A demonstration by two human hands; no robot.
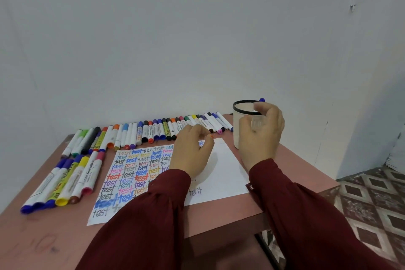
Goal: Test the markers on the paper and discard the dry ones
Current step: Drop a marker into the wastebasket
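Note:
A white paper (221, 173), covered on its left with coloured "test" words, lies on the reddish table (54, 237). My left hand (190, 153) hovers over the paper's top edge with curled fingers; a small orange marker end (211, 136) shows at its fingertips, the rest hidden. My right hand (260, 133) is in front of a translucent black-rimmed cup (237, 129), fingers loosely curled and blurred. A blue marker end (262, 100) sticks up above the cup's rim just behind those fingertips; I cannot tell whether they touch it.
A long row of capped markers (153, 131) lines the table's back edge against the white wall. A second group of markers (65, 182) lies left of the paper. The table's right edge drops to a patterned tile floor (372, 204).

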